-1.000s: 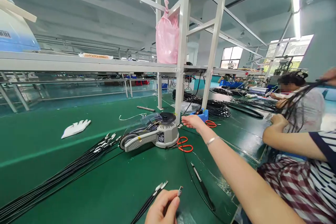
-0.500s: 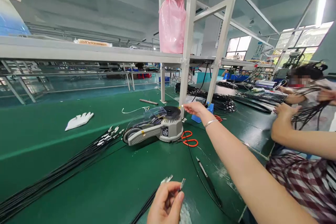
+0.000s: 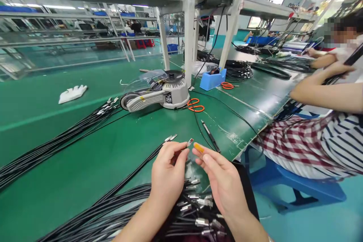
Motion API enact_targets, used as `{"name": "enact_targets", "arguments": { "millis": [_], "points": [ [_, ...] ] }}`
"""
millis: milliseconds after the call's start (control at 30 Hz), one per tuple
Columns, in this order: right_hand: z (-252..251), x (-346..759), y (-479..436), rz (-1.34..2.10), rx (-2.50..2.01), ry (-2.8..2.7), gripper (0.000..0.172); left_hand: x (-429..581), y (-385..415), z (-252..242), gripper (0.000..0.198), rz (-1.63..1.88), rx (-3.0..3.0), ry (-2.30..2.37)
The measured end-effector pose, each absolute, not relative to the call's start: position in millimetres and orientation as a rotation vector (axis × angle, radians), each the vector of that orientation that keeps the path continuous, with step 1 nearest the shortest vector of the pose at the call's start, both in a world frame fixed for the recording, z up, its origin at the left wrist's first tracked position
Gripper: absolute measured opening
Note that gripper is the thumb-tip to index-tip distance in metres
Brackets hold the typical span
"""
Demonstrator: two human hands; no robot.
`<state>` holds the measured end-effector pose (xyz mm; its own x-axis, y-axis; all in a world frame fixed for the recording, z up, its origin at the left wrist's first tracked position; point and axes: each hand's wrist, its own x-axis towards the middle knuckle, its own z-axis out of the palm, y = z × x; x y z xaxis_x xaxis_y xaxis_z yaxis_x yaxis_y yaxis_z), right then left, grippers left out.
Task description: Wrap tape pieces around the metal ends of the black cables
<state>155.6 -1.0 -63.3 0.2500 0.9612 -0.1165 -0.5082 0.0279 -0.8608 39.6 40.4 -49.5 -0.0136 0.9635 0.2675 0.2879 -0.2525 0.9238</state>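
Held between thumb and forefinger of a worker's left hand (image 3: 168, 170), one metal connector (image 3: 190, 143) stood upright above the green bench (image 3: 93, 159). Just beside it, the right hand (image 3: 224, 176), fingers loosely parted, bore one piece of yellow tape (image 3: 199, 147) on its index fingertip. One bundle of black cables (image 3: 133, 200), its metal ends too crowded to count, lay below the wrists; a second, on the left (image 3: 62, 134), ended near one grey tape dispenser (image 3: 177, 96). Ahead lay one knife (image 3: 209, 133), one white glove (image 3: 73, 94) and two pairs of orange-handled scissors (image 3: 203, 108). One blue holder (image 3: 212, 81) contained a dark roll (image 3: 214, 70); the contents of one clear plastic bag (image 3: 198, 68) behind it could not be told. One co-worker in stripes (image 3: 344, 140) sat at right on a blue stool (image 3: 297, 185).
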Motion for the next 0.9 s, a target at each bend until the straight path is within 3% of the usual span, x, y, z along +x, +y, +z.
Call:
{"name": "enact_targets", "arguments": {
  "millis": [900],
  "points": [
    [-70.0, 137.8, -3.2, 1.180, -0.973, -0.666, 0.031, 38.0, 32.4, -49.3, 0.012, 1.459, 1.873, 1.248]
  ]
}}
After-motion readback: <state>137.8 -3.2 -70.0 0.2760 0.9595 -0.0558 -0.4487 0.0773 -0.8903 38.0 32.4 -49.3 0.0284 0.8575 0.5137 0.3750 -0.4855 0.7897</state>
